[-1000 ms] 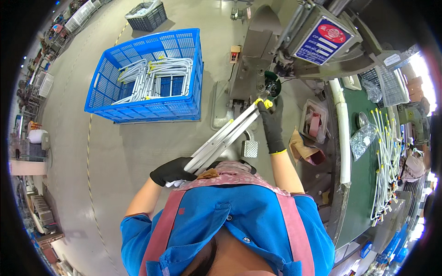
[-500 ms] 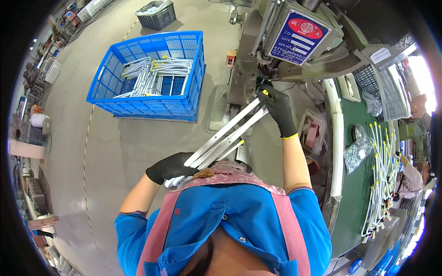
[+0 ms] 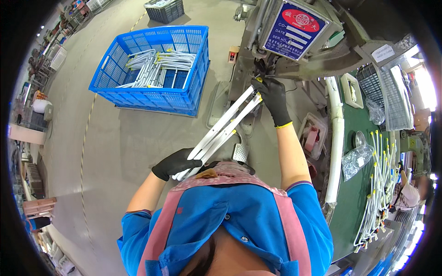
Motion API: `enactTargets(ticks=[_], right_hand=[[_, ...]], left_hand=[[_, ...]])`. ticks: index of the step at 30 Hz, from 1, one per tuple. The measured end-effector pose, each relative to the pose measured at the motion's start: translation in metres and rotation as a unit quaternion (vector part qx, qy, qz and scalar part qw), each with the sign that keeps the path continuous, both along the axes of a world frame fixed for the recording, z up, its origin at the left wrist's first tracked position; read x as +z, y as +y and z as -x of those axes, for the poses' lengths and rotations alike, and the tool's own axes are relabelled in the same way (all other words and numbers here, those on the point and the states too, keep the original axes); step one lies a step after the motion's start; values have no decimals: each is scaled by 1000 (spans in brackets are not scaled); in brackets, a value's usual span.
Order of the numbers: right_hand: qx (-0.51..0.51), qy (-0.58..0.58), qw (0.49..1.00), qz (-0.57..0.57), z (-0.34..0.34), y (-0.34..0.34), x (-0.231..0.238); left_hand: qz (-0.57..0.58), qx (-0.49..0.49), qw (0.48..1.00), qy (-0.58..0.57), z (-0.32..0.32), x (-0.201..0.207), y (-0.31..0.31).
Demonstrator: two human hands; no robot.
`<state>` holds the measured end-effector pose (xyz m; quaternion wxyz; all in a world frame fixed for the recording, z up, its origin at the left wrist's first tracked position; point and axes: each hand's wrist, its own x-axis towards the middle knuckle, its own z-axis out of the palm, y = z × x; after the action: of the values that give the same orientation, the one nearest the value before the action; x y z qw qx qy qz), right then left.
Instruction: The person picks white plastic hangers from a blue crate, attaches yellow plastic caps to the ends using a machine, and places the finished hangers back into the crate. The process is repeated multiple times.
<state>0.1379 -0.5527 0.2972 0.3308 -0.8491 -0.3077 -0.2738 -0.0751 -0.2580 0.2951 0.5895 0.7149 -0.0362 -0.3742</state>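
Several long white tubes [image 3: 220, 130] with yellow ends slant between my hands, from my apron up toward a heavy grey press-like machine [image 3: 317, 69]. Gloved in black, my left hand [image 3: 177, 164] is wrapped round their lower ends at my waist. My right hand [image 3: 272, 97], in a black glove with a yellow cuff, has its fingers closed round the yellow upper end of a tube just below the machine's working head [image 3: 261, 68]. Another yellow end lies beside that hand. The right fingertips are partly hidden, and the exact number of tubes it grips cannot be seen.
A blue crate [image 3: 147, 95] holding more white tubes [image 3: 159, 69] stands at the far left, with a dark crate [image 3: 165, 13] behind. On the right, a green table [image 3: 347, 198] carries yellow-tipped tubes [image 3: 377, 184] and a plastic bag [image 3: 357, 161]. Another person [image 3: 409, 193] sits beyond it.
The tube bundle and my right hand have shifted slightly up and left. My left hand has moved a little up and right, its fingers more visibly across the tubes. The view has shifted slightly.
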Motion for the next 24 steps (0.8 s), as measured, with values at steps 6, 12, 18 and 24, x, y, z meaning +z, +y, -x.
enactTargets(ticks=[6,12,18,24], right_hand=[[10,-33,999,8,-11,-3,-15],[-106,-33,983,147,-1,3,-16],[-78,147,984,-62,7,11,-4],[-109,216,961,-131,15,21,-3]], left_hand=[[38,24,998,33,4,1,-6],[4,2,999,34,9,20,5],[34,-33,997,64,-1,31,34],[38,-44,993,101,-7,5,52]])
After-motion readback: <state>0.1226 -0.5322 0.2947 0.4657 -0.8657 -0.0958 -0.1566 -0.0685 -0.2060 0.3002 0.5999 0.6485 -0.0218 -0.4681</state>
